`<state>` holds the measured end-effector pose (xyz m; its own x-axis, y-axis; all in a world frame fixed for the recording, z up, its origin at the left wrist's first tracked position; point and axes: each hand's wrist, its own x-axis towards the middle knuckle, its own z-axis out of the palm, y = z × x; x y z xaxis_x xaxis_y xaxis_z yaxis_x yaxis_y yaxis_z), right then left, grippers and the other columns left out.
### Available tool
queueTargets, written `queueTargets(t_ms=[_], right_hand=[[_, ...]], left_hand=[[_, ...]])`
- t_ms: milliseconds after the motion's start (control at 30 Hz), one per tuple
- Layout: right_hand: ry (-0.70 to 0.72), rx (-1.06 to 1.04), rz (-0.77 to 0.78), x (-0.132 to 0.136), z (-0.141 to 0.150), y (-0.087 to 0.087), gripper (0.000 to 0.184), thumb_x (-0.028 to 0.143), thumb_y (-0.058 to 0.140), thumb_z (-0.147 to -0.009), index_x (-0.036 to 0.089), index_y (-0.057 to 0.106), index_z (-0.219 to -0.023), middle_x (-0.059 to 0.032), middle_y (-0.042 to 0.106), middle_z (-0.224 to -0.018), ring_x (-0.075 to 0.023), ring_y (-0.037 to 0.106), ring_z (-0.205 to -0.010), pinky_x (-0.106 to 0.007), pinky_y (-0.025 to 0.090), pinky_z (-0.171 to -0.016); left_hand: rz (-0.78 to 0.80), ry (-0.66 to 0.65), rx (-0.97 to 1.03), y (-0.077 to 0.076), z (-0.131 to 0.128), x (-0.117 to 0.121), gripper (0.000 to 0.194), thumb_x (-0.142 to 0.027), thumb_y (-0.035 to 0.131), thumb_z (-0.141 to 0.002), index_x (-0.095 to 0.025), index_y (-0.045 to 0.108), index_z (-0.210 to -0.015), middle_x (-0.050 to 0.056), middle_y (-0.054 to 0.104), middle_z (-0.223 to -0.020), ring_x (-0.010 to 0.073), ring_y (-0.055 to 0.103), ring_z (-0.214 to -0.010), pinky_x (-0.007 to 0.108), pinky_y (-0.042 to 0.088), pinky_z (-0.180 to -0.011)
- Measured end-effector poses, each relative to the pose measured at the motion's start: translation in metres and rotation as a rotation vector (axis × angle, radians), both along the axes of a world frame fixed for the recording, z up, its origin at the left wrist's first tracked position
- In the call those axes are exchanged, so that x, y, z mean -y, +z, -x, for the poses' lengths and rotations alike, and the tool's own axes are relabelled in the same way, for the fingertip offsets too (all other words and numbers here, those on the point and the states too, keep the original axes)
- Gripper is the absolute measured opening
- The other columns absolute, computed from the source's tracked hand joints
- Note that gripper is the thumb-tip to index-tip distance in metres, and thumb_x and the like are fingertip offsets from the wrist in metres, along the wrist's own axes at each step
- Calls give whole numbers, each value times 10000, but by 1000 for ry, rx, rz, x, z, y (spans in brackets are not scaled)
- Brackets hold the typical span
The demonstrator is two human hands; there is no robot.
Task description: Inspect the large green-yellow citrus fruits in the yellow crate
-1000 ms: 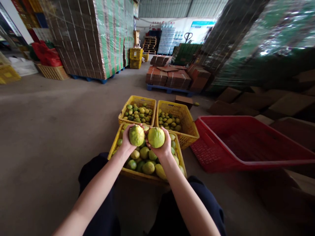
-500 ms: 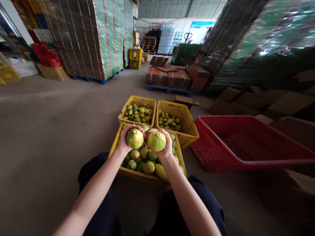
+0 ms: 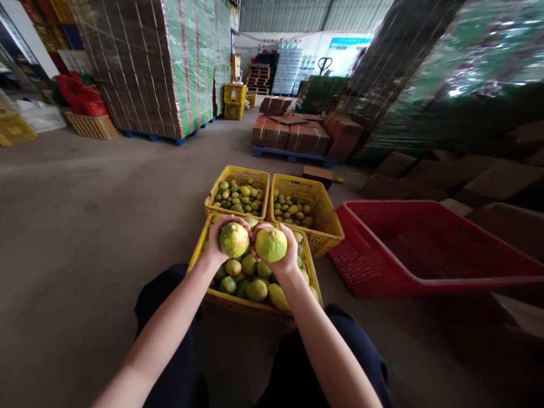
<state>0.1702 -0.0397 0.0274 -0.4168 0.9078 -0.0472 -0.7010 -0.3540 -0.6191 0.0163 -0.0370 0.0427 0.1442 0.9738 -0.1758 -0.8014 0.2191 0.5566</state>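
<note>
My left hand (image 3: 216, 241) is closed round a yellow-green lemon (image 3: 234, 239) with a pale brownish patch. In my right hand (image 3: 290, 249) sits another yellow-green lemon (image 3: 271, 244), its stem end turned up towards me. Both hands are side by side, fingers wrapped behind the fruit, over the nearest yellow crate (image 3: 315, 277). That crate is full of large green and yellow lemons (image 3: 256, 290), partly covered by my hands and forearms.
Behind stand two more yellow crates, a left one (image 3: 207, 203) and a right one (image 3: 329, 218), holding smaller lemons. A red basket (image 3: 378, 266) is at the right. Farther back are flattened cartons on a blue pallet (image 3: 293, 154) and a tall wrapped stack (image 3: 131, 68).
</note>
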Motion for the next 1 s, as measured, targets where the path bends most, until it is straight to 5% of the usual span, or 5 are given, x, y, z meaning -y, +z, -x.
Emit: queueTargets(t_ms=[200, 500, 767, 1000], right_hand=[[-38, -51, 90, 0, 3, 2, 278, 417, 628, -823, 161, 725, -872, -78, 763, -759, -251, 743, -717, -342, 616, -580], [-153, -161, 219, -3, 1, -3, 216, 275, 658, -847, 174, 712, -1031, -84, 816, -910, -240, 775, -801, -375, 669, -717], [-201, -133, 183, -5, 1, -8, 270, 388, 633, -853, 183, 706, -1012, -68, 791, -835, -196, 710, -636, -222, 496, -387], [-267, -189, 202, -3, 9, -9, 177, 329, 659, -831, 211, 713, -952, -38, 816, -949, -208, 767, -740, -365, 665, -714]], left_hand=[[45, 39, 50, -1, -1, -1, 267, -232, 571, -809, -134, 703, -598, 65, 682, -598, 177, 686, -577, 289, 582, -654], [167, 130, 183, -6, -4, -11, 305, -209, 481, -917, -108, 748, -1023, 119, 783, -860, 237, 776, -813, 327, 636, -771], [200, 80, 257, -8, -5, -8, 413, -299, 427, -995, -174, 693, -1285, 88, 792, -956, 202, 743, -739, 264, 582, -574], [164, 168, 332, -5, -13, -3, 364, -209, 495, -898, -169, 736, -1167, 69, 778, -898, 224, 749, -781, 389, 626, -841]])
